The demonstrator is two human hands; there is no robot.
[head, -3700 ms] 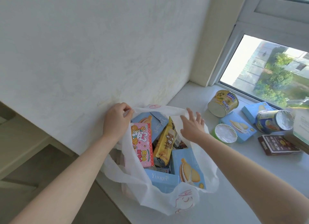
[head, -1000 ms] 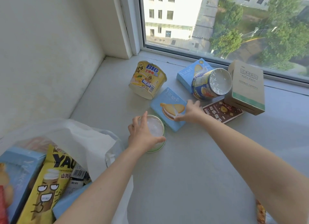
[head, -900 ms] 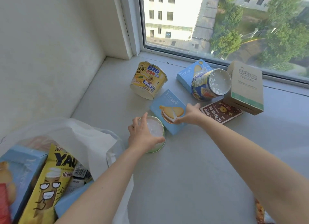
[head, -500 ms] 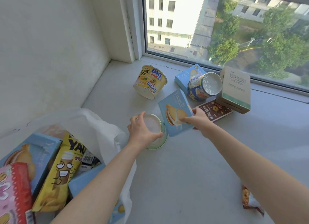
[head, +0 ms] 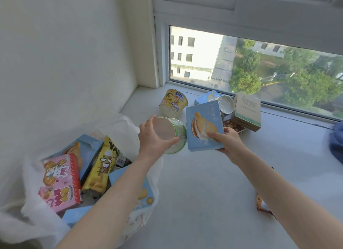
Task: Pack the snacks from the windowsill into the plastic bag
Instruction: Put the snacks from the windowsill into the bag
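Observation:
My left hand (head: 151,142) grips a green cup (head: 177,133) with a pale lid, lifted off the windowsill (head: 204,193) and tilted. My right hand (head: 227,142) holds a light blue sandwich-biscuit box (head: 203,126) upright above the sill. The white plastic bag (head: 130,129) stands open at the lower left. Inside it are a pink bunny box (head: 59,181), a yellow packet (head: 102,167) and several blue boxes.
Still on the sill by the window: a yellow noodle bowl (head: 173,102) on its side, a blue box (head: 206,98), a tipped cup (head: 225,104), a brown cardboard box (head: 246,111) and a dark flat box (head: 233,127). A red wrapper (head: 260,205) lies under my right forearm. Blue cloth (head: 336,142) is at the right edge.
Both hands have lifted their items off the sill: the left raised and tilted the green cup, the right stood the blue biscuit box upright. My view has risen.

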